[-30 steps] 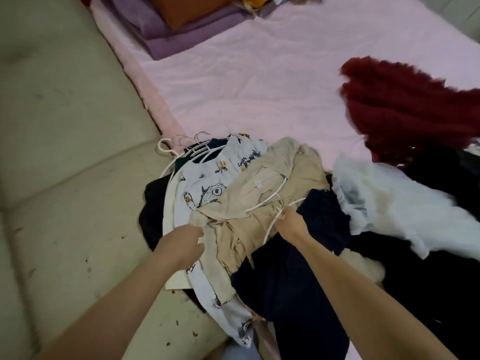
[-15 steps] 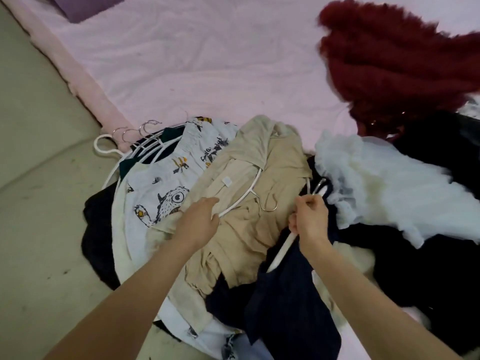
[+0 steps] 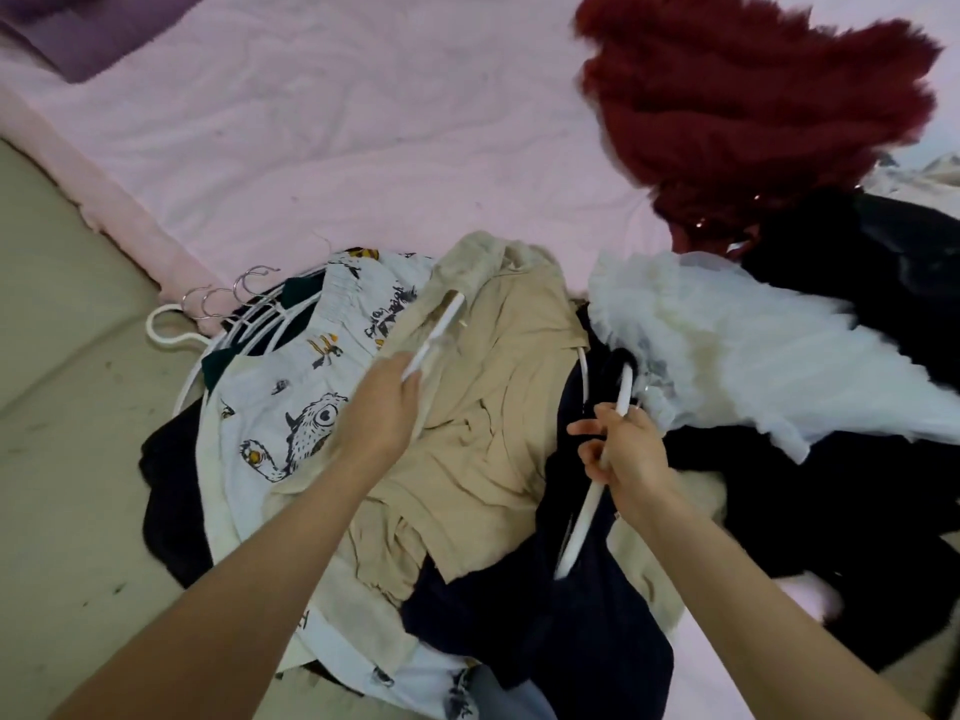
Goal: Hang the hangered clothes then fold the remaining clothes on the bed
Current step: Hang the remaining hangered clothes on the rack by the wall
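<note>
A pile of clothes lies at the near edge of the pink bed (image 3: 322,148). On top is a beige shirt (image 3: 493,407) on a white hanger. My left hand (image 3: 382,413) grips that hanger's left arm (image 3: 434,335) at the shirt's shoulder. My right hand (image 3: 623,449) grips a second white hanger (image 3: 587,517) inside a dark navy garment (image 3: 545,615). Under the beige shirt lies a white animal-print shirt (image 3: 280,407). Several more hanger hooks (image 3: 218,304) stick out at the pile's far left.
A fluffy dark red garment (image 3: 737,106) lies at the far right. A white ruffled garment (image 3: 753,366) and black clothes (image 3: 857,511) sit to the right. A purple folded cloth (image 3: 78,44) is at the top left. The beige floor (image 3: 62,407) runs along the bed's left.
My left hand moved up from the shirt's front and took hold of the beige shirt's hanger arm. My right hand kept its grip on the hanger in the navy garment, drawing it outward.
</note>
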A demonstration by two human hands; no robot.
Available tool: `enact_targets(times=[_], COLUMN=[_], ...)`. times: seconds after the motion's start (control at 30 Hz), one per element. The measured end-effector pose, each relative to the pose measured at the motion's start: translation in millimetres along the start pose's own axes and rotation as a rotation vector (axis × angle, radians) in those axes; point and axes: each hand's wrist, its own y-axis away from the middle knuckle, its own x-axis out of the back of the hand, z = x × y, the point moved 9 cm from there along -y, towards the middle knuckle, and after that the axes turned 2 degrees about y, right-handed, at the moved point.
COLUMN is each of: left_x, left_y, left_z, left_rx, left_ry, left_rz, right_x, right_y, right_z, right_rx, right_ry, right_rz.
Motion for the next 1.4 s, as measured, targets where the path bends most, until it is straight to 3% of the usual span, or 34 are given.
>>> enact_targets(times=[0.13,0.2,0.5,0.63,0.83,0.97,1.17,1.3,1.4], left_x=[54,56,-80,-138,-201,-222,-213,-154,-97], left_y=[-4,-1,14,28,28,36,39,44,44], left_z=[-8,-4,84,108,96,87,85,85,78], left_rx=[0.186,0.237,0.231,0.309,0.245,0.205,0.236,0.204,0.312], left_ry=[0.232,0.303,0.431,0.461,0.129,0.027,0.065,0.328,0.550], left_rz=[0.166,0.166,-0.208,-0.351,-0.482,-0.497,-0.464,-0.291,-0.245], right_x=[9,17,105,135,125,138,156,158,147], right_y=[8,9,7,4,-24,-23,-14,7,26], right_z=[-7,-12,-34,-31,-1,6,-2,-19,-35], right_rx=[-0.006,-0.009,0.092,0.146,0.192,0.220,0.243,0.240,0.285], right_ry=[0.005,0.031,0.200,0.224,0.294,0.266,0.193,0.108,0.088], right_rz=[-0.027,-0.029,0.134,0.170,0.112,0.098,0.070,0.047,0.008])
